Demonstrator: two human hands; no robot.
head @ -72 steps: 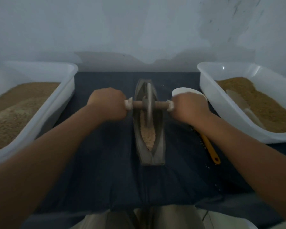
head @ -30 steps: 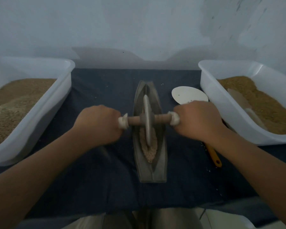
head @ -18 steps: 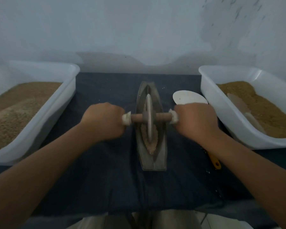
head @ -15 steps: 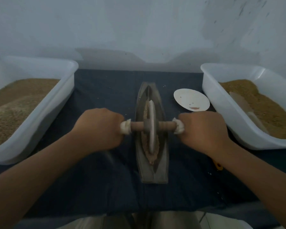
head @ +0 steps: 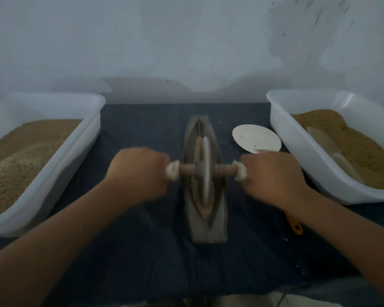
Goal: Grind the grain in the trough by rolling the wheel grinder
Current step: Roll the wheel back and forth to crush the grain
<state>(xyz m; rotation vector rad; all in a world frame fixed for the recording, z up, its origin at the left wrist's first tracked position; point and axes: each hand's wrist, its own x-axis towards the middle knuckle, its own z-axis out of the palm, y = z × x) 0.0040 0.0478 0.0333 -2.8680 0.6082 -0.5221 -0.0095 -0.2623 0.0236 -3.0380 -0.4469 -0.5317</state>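
A person's left hand (head: 140,173) and right hand (head: 273,176) are each curled in a fist around one end of the wooden handle (head: 186,171) of a wheel grinder (head: 205,171). Knuckles face up, and the fingers are hidden beneath. A white wrapping (head: 173,170) shows on the handle just inside each fist.

Midway between the two hands, the grinder's pale wheel stands upright on edge inside a long, dark, boat-shaped trough (head: 217,220). The trough runs straight away from the person and reaches past the hands at both ends. Brown grain (head: 205,210) lies along the trough's groove. It touches the wheel and shows both beyond the handle and nearer the person than the handle. The hands and the wheel are slightly blurred.

Just beyond the right hand lies a white round dish (head: 256,138) with a few specks on it. Under the right wrist an orange handle tip (head: 295,226) pokes out. Whether it joins the dish cannot be told.

Well outside the left hand sits a white tub (head: 60,176) heaped with tan grain. Outside the right hand a second white tub (head: 297,156) holds browner meal, with a pale scoop (head: 328,149) resting in it. Everything stands on a dark blue cloth (head: 142,251) against a pale wall (head: 186,41).
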